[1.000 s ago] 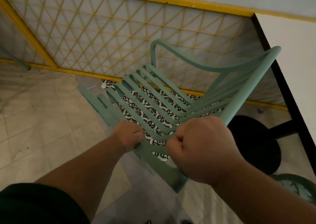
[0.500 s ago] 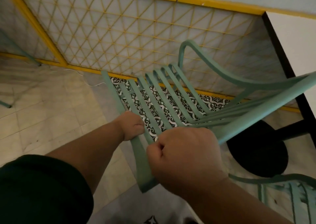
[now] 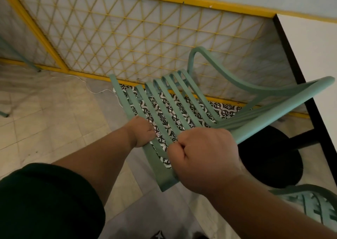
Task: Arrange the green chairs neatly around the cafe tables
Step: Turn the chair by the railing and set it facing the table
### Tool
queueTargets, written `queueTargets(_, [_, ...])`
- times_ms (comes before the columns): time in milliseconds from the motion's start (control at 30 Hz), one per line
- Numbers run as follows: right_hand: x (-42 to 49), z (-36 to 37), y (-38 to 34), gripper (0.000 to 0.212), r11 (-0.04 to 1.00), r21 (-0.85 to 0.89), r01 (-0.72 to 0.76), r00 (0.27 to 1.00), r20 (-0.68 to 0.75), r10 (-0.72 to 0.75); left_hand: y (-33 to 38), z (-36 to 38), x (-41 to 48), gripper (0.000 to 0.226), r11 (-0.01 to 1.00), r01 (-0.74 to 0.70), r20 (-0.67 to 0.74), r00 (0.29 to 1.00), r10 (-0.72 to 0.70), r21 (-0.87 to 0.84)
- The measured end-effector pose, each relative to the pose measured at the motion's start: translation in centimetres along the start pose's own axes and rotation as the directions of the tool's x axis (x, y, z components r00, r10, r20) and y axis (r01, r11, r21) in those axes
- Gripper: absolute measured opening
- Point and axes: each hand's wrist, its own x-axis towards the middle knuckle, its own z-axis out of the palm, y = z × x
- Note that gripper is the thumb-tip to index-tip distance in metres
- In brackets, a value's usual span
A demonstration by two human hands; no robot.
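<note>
Green chair centre frame, tilted, slatted seat facing the camera, backrest running out to the right edge, one armrest looping up toward upper right. Legs not visible, can't tell if it's off the floor. Left hand curled round the outer seat rail at the frame-left side of the chair. Right hand fisted tight on the rail where seat bends into back; hands near each other, not touching. White-topped table with black edge at right, chair back overlapping it in view; round black table base below. Second green chair lower right corner. Yellow lattice fence across the top, patterned tiles showing through the slats
</note>
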Motion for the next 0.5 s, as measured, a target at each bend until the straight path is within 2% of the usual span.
queueTargets(67, [0.1,0.0,0.2,0.040,1.000,0.007,0.016,1.000,-0.012,-0.016,0.3,0.0,-0.9,0.038,0.998,0.062,-0.002,0.998,-0.062,-0.031])
queueTargets(100, [0.1,0.0,0.2,0.040,0.999,0.022,0.025,0.999,-0.023,-0.024,0.8,-0.2,-1.9,0.038,0.991,0.056,0.002,0.998,-0.057,-0.125])
queueTargets(133, [0.2,0.0,0.3,0.039,0.999,0.033,0.033,0.999,-0.028,-0.032,1.4,-0.8,-3.1,0.039,0.955,0.041,-0.009,0.999,-0.046,-0.293])
queueTargets(200, [0.2,-0.1,0.6,0.040,0.998,0.044,0.053,0.998,-0.029,-0.052,3.1,-2.2,-6.2,0.043,0.775,0.001,-0.078,0.995,-0.065,-0.632])
queueTargets(233, [0.1,-0.1,0.6,0.041,0.996,0.062,0.061,0.998,-0.036,-0.058,4.2,-3.3,-8.1,0.044,0.690,-0.037,-0.134,0.987,-0.088,-0.723])
queueTargets(267, [0.2,0.0,0.8,0.041,0.994,0.085,0.064,0.997,-0.050,-0.060,5.2,-4.4,-9.8,0.043,0.652,-0.080,-0.193,0.976,-0.103,-0.754])
queueTargets(367, [0.1,0.0,0.9,0.035,0.986,0.154,0.067,0.995,-0.086,-0.054,8.1,-6.7,-14.2,0.038,0.663,-0.139,-0.261,0.961,-0.088,-0.735])
queueTargets(433, [-0.1,0.1,1.0,0.032,0.978,0.193,0.077,0.991,-0.123,-0.054,9.4,-7.3,-16.1,0.037,0.709,-0.069,-0.180,0.980,-0.083,-0.702])
queueTargets(500, [-0.1,0.0,1.1,0.032,0.972,0.222,0.081,0.985,-0.166,-0.044,10.4,-7.1,-16.9,0.034,0.823,-0.038,-0.093,0.996,-0.017,-0.566])
